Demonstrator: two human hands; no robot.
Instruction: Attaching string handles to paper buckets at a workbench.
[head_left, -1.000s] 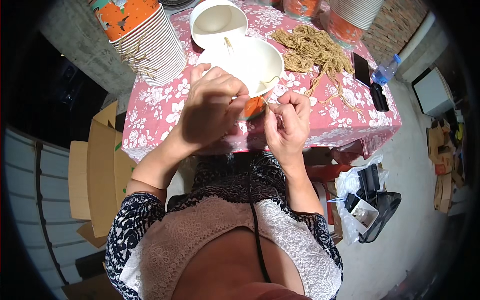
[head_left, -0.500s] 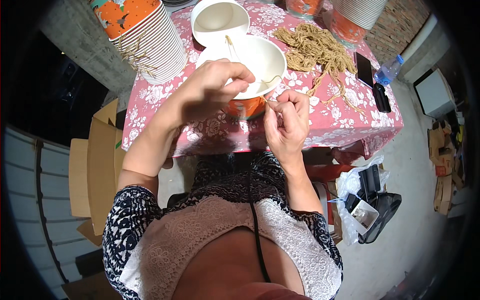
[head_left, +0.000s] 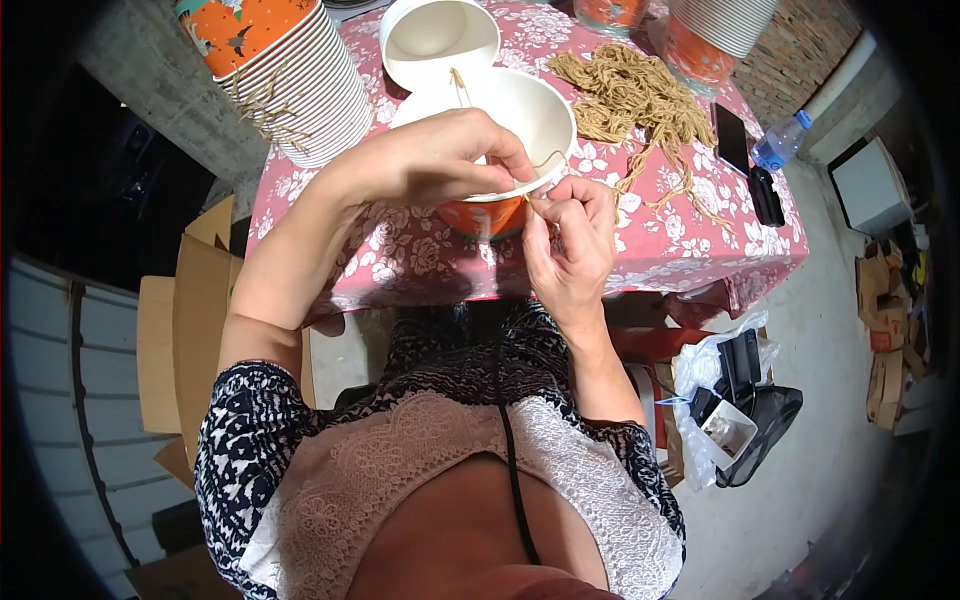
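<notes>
Tan cord (head_left: 527,199) is pinched in the right hand (head_left: 574,236) at frame centre, beside an orange-sided paper bucket (head_left: 485,219); the left hand (head_left: 447,152) arches over it, grip unclear.

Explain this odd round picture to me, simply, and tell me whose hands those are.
No machine here: a person works bare-handed, seen from above by a wide fisheye camera on their own head, so edges curve. The right hand pinches a tan cord by the rim of an orange bucket with a white inside. The left hand reaches over its opening; its grip is unclear. The flowered tablecloth also bears stacked buckets, a tan cord heap, a phone and a bottle.
</notes>
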